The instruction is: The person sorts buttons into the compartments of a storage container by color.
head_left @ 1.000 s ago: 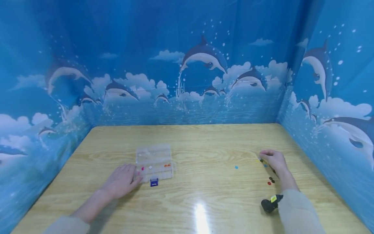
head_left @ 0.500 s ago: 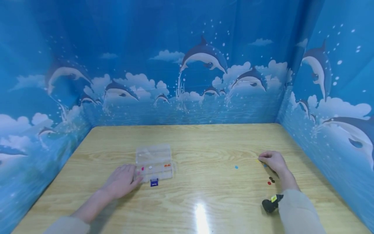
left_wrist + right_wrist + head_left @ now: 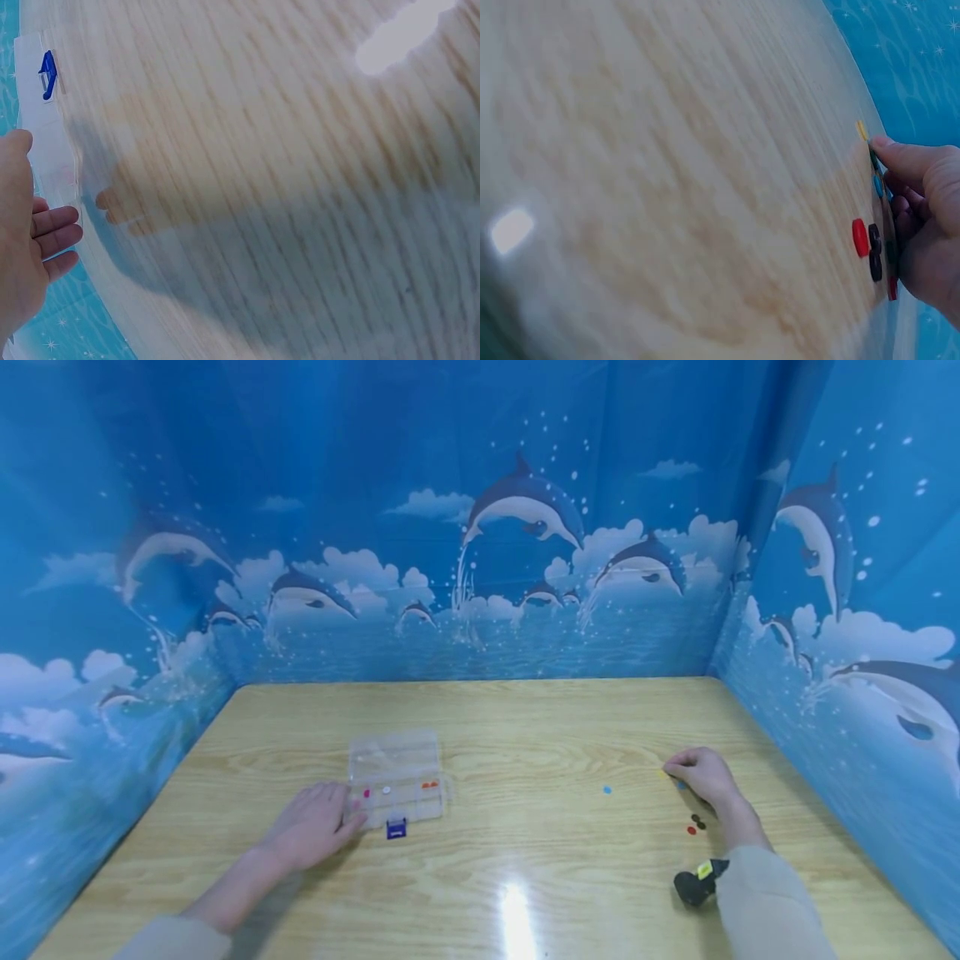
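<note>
In the head view, my left hand (image 3: 318, 827) rests at the left edge of a clear plastic compartment box (image 3: 427, 810), fingers relaxed. Its lid (image 3: 393, 754) lies tipped back, and a blue clasp (image 3: 396, 828) sticks out at the front. Inside are a pink button (image 3: 367, 793), a white button (image 3: 386, 790) and orange buttons (image 3: 429, 785). At the right, thumb and index of my right hand (image 3: 705, 774) come together low over the table, right by a yellow button (image 3: 862, 130). A dark button (image 3: 873, 158) shows under the thumb tip; I cannot tell whether it is pinched.
A blue button (image 3: 607, 790) lies alone left of my right hand. Near that wrist are a red button (image 3: 860, 238) and two black buttons (image 3: 875, 251); another blue button (image 3: 878, 185) is by the fingers. A black strapped device (image 3: 697, 885) sits at the right sleeve. Dolphin-print curtains (image 3: 480, 568) surround the table.
My right hand has shifted slightly left and its fingertips have closed in beside the yellow button, covering dark buttons seen earlier. The left hand and the box stay where they were.
</note>
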Action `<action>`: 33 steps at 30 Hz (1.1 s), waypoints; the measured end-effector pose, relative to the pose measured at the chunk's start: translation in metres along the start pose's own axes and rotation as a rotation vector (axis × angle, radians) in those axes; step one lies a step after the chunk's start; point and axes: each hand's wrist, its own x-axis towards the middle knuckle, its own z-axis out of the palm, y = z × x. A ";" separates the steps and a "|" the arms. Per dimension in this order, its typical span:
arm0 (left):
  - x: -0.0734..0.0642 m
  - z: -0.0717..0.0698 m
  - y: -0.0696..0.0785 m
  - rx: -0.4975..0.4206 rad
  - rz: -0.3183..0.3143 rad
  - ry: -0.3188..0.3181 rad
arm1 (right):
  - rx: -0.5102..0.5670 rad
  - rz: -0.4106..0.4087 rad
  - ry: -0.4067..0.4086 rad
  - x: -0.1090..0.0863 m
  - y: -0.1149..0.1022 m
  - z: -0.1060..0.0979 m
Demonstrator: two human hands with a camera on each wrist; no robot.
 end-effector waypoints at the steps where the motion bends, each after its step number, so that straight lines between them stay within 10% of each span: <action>1: 0.000 0.000 0.000 0.001 0.000 0.000 | 0.002 -0.004 0.002 0.000 0.001 0.001; 33: -0.001 0.003 -0.002 0.004 0.024 0.053 | 0.274 0.138 0.045 0.005 -0.012 0.002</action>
